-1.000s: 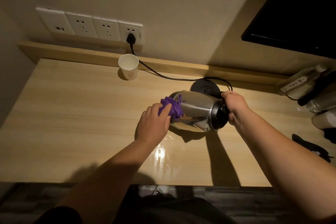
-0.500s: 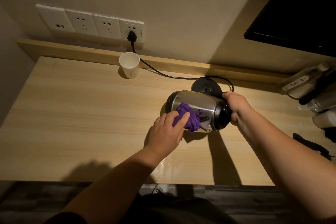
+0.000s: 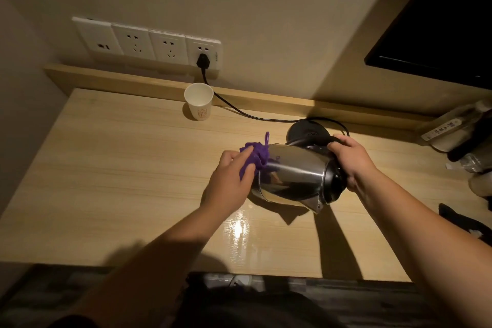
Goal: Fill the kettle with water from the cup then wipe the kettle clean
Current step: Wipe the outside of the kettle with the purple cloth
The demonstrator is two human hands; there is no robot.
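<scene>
The steel kettle (image 3: 292,176) is tipped on its side above the wooden table (image 3: 119,168), its black top facing right and its spout pointing down toward me. My right hand (image 3: 351,160) grips the black handle at the kettle's top end. My left hand (image 3: 229,181) presses a purple cloth (image 3: 254,157) against the kettle's bottom end on the left. A white paper cup (image 3: 199,104) stands upright at the back of the table, apart from both hands.
The black kettle base (image 3: 306,132) sits just behind the kettle, its cord (image 3: 239,112) running to a plug in the wall sockets (image 3: 149,42). Bottles and dark items (image 3: 468,146) crowd the table's right end. A shiny patch (image 3: 239,226) lies near the front edge.
My left hand slid the purple cloth from the kettle's middle back to its left, bottom end. The kettle stays tipped in my right hand.
</scene>
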